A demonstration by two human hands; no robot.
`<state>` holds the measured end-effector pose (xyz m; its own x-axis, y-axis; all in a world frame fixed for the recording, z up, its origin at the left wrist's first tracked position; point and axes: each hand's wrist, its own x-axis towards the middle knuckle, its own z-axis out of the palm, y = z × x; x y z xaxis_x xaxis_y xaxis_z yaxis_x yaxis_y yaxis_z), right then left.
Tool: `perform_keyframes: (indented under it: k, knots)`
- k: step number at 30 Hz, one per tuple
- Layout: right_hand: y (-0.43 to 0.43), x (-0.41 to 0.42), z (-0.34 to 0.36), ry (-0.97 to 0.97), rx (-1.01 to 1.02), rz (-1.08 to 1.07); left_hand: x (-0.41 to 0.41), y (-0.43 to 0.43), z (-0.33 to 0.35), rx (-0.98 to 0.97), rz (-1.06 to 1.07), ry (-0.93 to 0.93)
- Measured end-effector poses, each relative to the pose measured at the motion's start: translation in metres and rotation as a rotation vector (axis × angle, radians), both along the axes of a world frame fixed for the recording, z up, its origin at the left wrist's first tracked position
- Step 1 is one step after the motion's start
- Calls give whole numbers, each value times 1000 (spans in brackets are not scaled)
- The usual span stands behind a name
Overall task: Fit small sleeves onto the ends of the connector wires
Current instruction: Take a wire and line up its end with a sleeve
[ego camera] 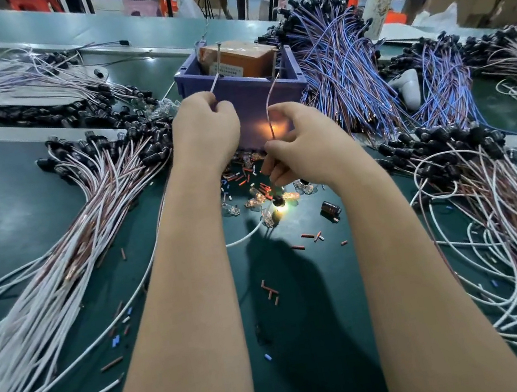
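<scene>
Mid-frame, left hand [205, 129] tight on a white wire [214, 85], right hand [305, 145] clamped on a reddish wire [268, 115], before the blue bin [247, 93].

Your view's bright, evenly lit; dark shadow on the table [12, 203], warm glare off the lit bulb [281, 205], edges bowed and smeared.

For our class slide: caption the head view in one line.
Left hand pinches a white wire, right hand a reddish wire, before a purple bin.
</scene>
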<state>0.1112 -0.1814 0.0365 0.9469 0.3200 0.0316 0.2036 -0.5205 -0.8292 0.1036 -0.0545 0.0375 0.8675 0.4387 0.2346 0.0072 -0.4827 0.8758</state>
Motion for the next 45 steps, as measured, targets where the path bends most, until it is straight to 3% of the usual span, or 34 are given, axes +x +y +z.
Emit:
perform_keyframes:
  k: [16,20,22,25,30,32,33,36,38,41,43,45]
  knots:
    - [0,-2,2,5,-30,-4,1,-1,-4,-34,-54,29]
    - [-5,-4,1,222,79,132,-1,2,-3,-25,-47,64]
    - [-12,-2,-3,189,-128,156,-1,6,-5,8,-12,101]
    - [-14,0,-9,25,-669,230,-4,11,-9,22,9,171]
    - [-5,-3,-16,35,-724,289,-3,16,-12,10,11,222]
    - [-11,-3,-9,-8,-609,301,-6,14,-8,14,-46,203]
    - [-15,-4,-5,-28,-457,276,-8,11,-5,49,-110,197]
    - [-27,-6,11,-52,195,133,-17,-3,8,127,-379,211]
    - [-36,-8,18,-90,495,-16,-25,-20,19,92,-535,217]
    - [-52,-13,29,-148,700,-282,-28,-51,33,184,-635,142]
    - [-67,-18,38,-173,767,-353,-28,-75,44,257,-679,83]
    - [-86,-26,50,-195,820,-384,-28,-100,53,194,-748,23]
